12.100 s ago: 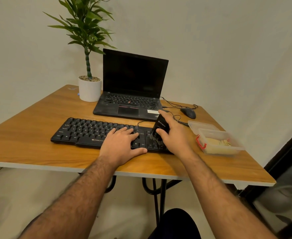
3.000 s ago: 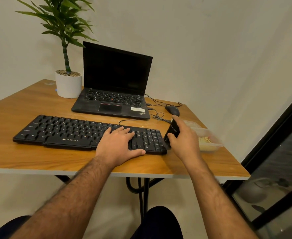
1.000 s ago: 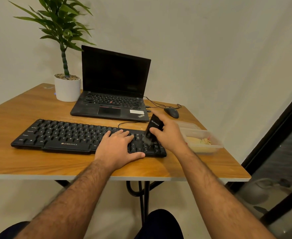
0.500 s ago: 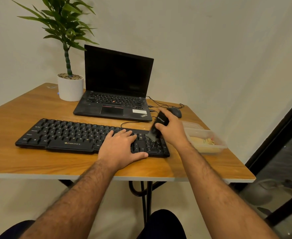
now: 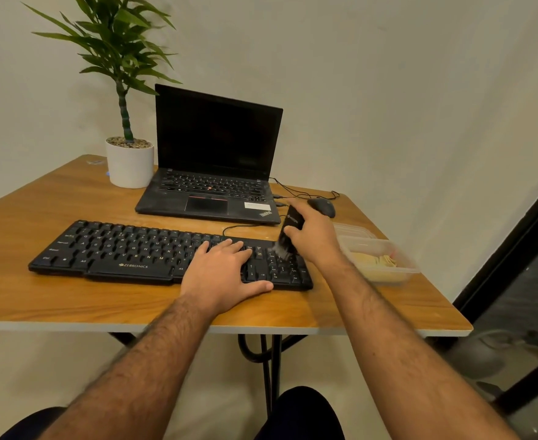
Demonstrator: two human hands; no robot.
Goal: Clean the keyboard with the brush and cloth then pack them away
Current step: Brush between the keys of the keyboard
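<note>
Illumination is warm, moderate and even; the source is outside the view. The wall (image 5: 388, 90) shades gradually from lighter at the right to dimmer at the left. Soft shadows fall beneath the keyboard (image 5: 134, 249) and the left hand (image 5: 220, 271) on the counter (image 5: 39, 296). The laptop (image 5: 217, 138) screen shows no glare. Wide-angle distortion bends the counter edges and the dark frame (image 5: 515, 242) at right. Motion blur smears the brush (image 5: 288, 236) bristles; the container (image 5: 379, 262) appears soft.

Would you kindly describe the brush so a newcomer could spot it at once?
Start at the long black keyboard in front of the laptop and go to its right end. The brush, gripped by the right hand, is the slim black handle with pale bristles touching the keys.
</note>
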